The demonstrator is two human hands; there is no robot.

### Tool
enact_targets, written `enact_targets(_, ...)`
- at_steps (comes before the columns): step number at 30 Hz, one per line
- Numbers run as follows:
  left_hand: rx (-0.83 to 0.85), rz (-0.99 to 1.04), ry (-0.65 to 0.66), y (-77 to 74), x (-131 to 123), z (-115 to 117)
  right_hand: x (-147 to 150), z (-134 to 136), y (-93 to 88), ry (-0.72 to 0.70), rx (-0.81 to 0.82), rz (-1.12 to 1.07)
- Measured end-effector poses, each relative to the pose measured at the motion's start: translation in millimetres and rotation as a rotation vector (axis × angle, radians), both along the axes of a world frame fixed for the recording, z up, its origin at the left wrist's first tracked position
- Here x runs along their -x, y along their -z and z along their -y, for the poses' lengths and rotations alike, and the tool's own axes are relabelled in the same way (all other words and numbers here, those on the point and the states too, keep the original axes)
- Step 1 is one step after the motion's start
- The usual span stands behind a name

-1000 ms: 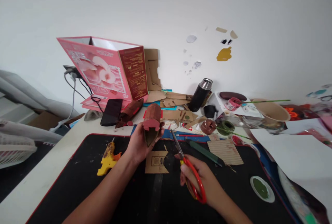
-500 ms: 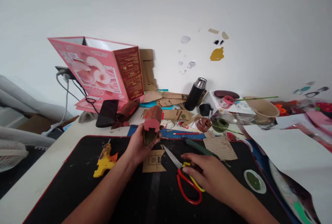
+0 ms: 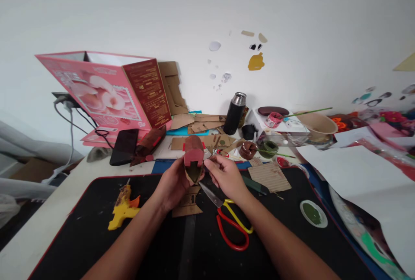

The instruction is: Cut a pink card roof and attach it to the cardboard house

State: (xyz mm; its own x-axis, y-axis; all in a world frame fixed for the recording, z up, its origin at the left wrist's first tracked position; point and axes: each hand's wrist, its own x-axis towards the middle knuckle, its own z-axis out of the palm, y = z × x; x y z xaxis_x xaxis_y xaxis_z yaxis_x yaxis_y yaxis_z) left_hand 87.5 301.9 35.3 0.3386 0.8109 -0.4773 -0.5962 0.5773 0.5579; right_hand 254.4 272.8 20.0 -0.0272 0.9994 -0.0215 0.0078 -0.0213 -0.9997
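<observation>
My left hand (image 3: 173, 185) is wrapped around a small handmade craft model (image 3: 193, 152), reddish-brown and rounded on top, with a pink notched front edge and a hollow, pointed green part below. At the model's right side, my right hand (image 3: 226, 175) has thumb and finger pinched together; whatever lies between them is too small to make out. Scissors (image 3: 223, 204) with one red and one yellow handle lie just below the right hand, blades pointing up-left. Partly beneath the left hand is a cut piece of cardboard (image 3: 187, 205) on the black mat (image 3: 155, 245).
A yellow glue gun (image 3: 123, 210) lies at left on the mat. Behind are a phone (image 3: 124, 146), a brown craft piece (image 3: 149, 143), a black flask (image 3: 235, 114) and paint jars (image 3: 248, 150). Corrugated cardboard (image 3: 269, 174) and a lid of green paint (image 3: 313, 214) sit at right.
My right hand has left the scissors and moved up-left to the craft model's side, fingers now pinched. The left hand still holds the model. The camera view has shifted slightly right.
</observation>
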Motion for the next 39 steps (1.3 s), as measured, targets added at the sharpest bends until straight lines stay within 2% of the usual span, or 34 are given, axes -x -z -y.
enact_targets(6, -0.023, -0.045, 0.037, 5.1, -3, 3, 1, 2, 14.8, 0.014, 0.013, -0.068)
enact_targets(13, -0.035, -0.104, 0.079, 14.2, -3, 4, -5, 6, 24.8, 0.033, -0.007, -0.036)
enact_targets(19, -0.048, -0.139, 0.069, 15.6, -5, 4, -7, 7, 32.6, 0.026, -0.032, 0.029)
enact_targets(23, -0.104, -0.196, 0.023, 18.1, -4, 2, -9, 8, 35.1, 0.066, -0.085, 0.065)
enact_targets(29, -0.264, -0.240, -0.052, 33.3, 3, -4, -11, 15, 28.3, 0.165, -0.259, 0.251)
enact_targets(35, -0.331, -0.268, -0.065, 36.1, 1, 0, -13, 20, 19.2, 0.000, -0.404, 0.405)
enact_targets(39, -0.342, -0.302, -0.072, 33.8, -1, 2, -13, 20, 19.1, -0.065, -0.423, 0.500)
